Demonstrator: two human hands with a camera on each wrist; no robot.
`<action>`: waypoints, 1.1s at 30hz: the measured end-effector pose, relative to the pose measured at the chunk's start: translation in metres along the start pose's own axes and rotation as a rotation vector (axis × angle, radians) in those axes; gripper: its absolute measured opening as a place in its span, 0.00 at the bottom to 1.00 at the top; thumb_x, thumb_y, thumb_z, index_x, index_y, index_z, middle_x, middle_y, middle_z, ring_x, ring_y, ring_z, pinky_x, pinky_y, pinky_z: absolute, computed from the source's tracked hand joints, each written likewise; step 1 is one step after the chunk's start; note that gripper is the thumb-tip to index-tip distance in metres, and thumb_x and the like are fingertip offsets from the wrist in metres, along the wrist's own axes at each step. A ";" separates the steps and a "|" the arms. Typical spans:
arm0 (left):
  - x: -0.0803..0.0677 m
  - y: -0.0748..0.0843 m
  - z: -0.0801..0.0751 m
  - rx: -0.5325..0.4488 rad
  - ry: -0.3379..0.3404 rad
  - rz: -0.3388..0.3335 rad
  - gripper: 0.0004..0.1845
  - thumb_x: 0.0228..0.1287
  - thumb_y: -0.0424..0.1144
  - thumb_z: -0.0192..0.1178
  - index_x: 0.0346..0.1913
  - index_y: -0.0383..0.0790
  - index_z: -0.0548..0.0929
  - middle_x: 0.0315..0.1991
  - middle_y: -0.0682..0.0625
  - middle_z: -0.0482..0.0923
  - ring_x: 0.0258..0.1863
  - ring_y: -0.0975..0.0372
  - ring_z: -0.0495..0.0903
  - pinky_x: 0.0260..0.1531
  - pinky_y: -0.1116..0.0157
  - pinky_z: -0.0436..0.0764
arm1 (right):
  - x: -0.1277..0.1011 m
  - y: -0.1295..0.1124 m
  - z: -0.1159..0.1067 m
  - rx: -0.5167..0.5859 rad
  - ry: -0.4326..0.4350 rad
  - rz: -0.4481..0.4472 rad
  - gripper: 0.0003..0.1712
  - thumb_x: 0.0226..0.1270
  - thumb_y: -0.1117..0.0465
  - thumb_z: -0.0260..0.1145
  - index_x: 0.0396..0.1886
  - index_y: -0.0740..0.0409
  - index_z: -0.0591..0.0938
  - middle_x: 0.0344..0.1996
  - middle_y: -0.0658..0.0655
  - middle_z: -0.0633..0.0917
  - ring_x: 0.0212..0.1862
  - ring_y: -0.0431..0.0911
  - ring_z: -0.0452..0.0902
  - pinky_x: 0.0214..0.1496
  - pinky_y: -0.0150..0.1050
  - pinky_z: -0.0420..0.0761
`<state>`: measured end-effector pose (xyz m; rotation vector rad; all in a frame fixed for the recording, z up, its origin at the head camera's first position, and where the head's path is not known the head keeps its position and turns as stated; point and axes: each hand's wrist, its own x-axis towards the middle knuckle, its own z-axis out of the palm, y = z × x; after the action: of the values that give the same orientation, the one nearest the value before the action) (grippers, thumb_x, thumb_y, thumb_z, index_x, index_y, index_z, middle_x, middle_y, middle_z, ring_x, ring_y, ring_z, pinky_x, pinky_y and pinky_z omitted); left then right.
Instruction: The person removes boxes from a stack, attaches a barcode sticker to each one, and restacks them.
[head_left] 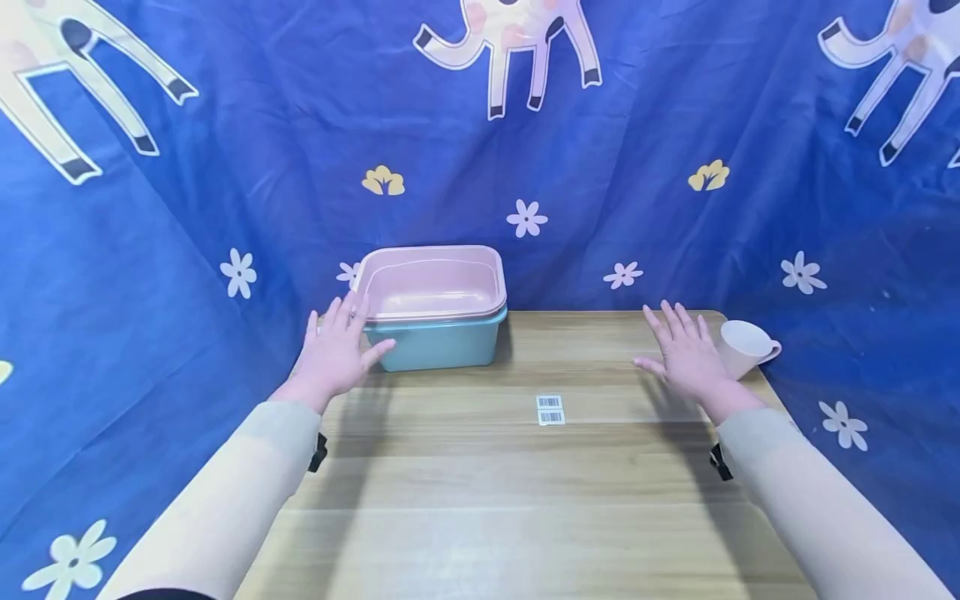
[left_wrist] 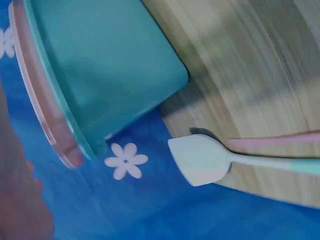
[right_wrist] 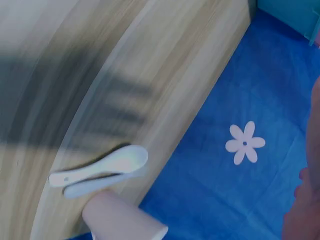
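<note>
left hand (head_left: pixel 335 350): fingers spread flat, laid against the tubs (head_left: pixel 433 307).
right hand (head_left: pixel 686 353): fingers spread, nothing held, just beside the cup (head_left: pixel 744 347).
table (head_left: pixel 480 492): a barcode sticker (head_left: pixel 550 409) is stuck on it.

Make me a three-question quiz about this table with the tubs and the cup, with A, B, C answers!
1. Where is the cup?
A. by the right hand
B. inside the tubs
C. on the barcode sticker

2. What colour is the top tub?
A. yellow
B. pink
C. black

3. How is the left hand?
A. closed in a fist
B. holding a spoon
C. open, fingers spread

Answers: 1 A, the cup lies at the table's right edge beside that hand. 2 B, the pink tub sits nested in the teal tub. 3 C, its fingers are straight by the tubs and hold nothing.
</note>
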<state>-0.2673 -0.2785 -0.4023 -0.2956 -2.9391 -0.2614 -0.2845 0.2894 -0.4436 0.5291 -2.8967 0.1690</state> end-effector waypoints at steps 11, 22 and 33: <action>0.024 -0.039 -0.005 -0.275 0.155 -0.313 0.38 0.73 0.60 0.45 0.76 0.39 0.58 0.64 0.28 0.60 0.62 0.34 0.60 0.58 0.36 0.53 | 0.062 -0.057 0.020 0.048 -0.065 -0.040 0.46 0.72 0.31 0.49 0.79 0.50 0.53 0.76 0.67 0.52 0.76 0.61 0.35 0.72 0.55 0.25; 0.043 -0.039 0.006 -0.652 0.163 -0.542 0.27 0.70 0.50 0.57 0.65 0.39 0.77 0.65 0.39 0.72 0.68 0.47 0.65 0.66 0.51 0.63 | 0.119 -0.147 0.006 0.193 -0.086 -0.038 0.30 0.78 0.48 0.52 0.76 0.48 0.64 0.73 0.62 0.62 0.75 0.58 0.45 0.74 0.56 0.41; 0.048 -0.026 0.008 -0.813 0.209 -0.632 0.24 0.66 0.39 0.59 0.63 0.32 0.77 0.61 0.37 0.75 0.65 0.49 0.69 0.64 0.57 0.67 | 0.139 -0.187 0.015 0.407 -0.104 0.108 0.26 0.79 0.49 0.52 0.71 0.50 0.72 0.62 0.59 0.71 0.64 0.55 0.59 0.65 0.51 0.61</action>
<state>-0.3204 -0.2935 -0.4053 0.5480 -2.4731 -1.4574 -0.3473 0.0659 -0.4149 0.4516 -3.0005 0.7798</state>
